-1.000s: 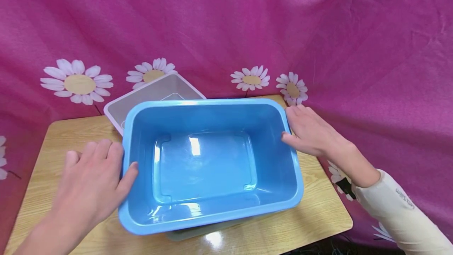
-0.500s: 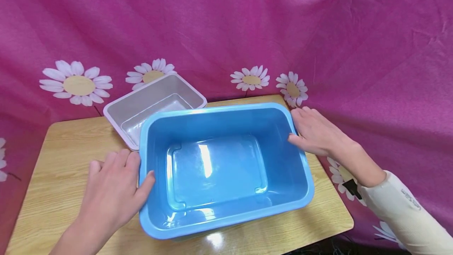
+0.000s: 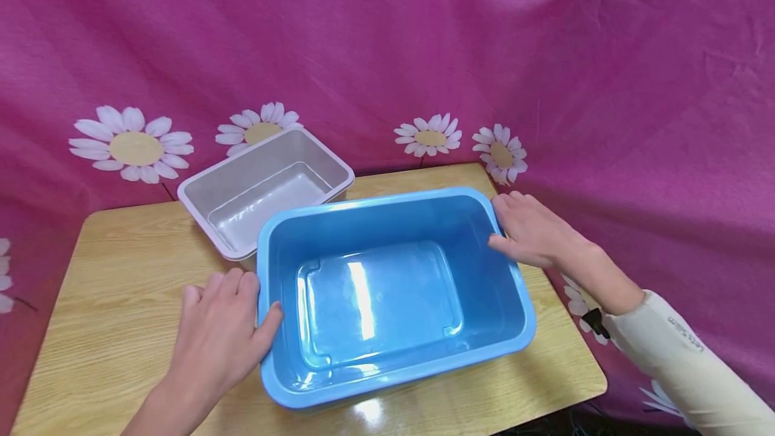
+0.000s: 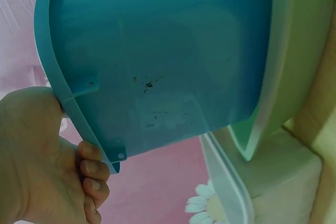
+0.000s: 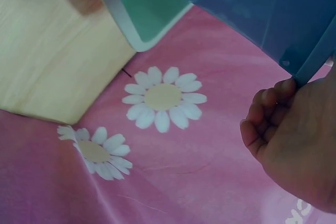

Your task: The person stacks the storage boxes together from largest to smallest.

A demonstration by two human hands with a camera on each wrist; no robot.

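Both hands hold a blue plastic bin (image 3: 387,227) by its short ends, and its inside is bare. The left hand (image 3: 220,328) grips the left rim, thumb over the inner edge and fingers curled outside and below. On the opposite rim, the right hand (image 3: 529,227) has the same kind of grip. Beneath it stands a light green bin (image 4: 296,40), mostly hidden in the head view. In the left wrist view the blue bin's base reaches into the green bin's opening. Dark marks show on the blue bin's outer end.
A pale grey bin (image 3: 242,177) sits slanted behind the blue one, at the back of the wooden table (image 3: 121,288). A pink daisy-printed cloth (image 3: 363,52) hangs close behind and at the right. The table's right edge lies near the right hand.
Both hands have shifted the blue bin rightward and somewhat toward the front of the table, the left end most. More of the grey bin now shows behind it.
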